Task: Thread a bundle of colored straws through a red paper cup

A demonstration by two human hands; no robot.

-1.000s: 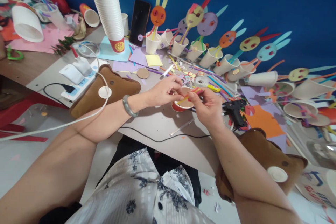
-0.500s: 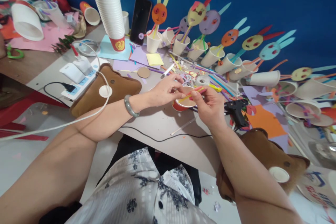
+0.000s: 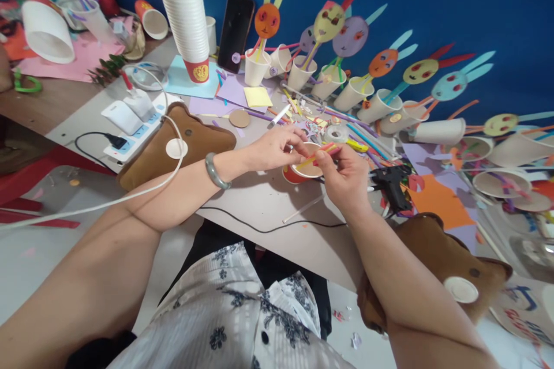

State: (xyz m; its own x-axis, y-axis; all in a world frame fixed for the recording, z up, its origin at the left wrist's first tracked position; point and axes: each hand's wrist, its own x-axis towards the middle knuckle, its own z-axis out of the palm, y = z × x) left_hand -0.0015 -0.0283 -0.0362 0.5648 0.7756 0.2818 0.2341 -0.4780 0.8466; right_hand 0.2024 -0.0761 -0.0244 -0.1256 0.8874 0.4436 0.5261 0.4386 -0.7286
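Note:
Yellow and pink-red strips point(image 3: 324, 154) lie in the pinch of my right hand point(image 3: 344, 177), over the mouth of a red-and-white paper cup point(image 3: 295, 174). My left hand point(image 3: 279, 147) is at the cup's left side, its fingers curled by the rim near the left end of the strips; whether its fingertips grip anything is too small to tell. A black glue gun point(image 3: 393, 187) lies to the right of my right hand. Below the cup, a thin clear stick point(image 3: 303, 209) rests on the table.
Paper cups with rabbit-face figures point(image 3: 383, 63) line the blue wall. At the back left stand a tall cup stack point(image 3: 179, 8) and a dark phone point(image 3: 236, 31). A power strip point(image 3: 142, 132) and brown cushion point(image 3: 203, 134) lie left; another cushion point(image 3: 426, 256) lies right. A black cable crosses the front.
The view has shifted slightly, so the table items appear a little farther right. My hands keep nearly the same pose, with the strips still over the cup.

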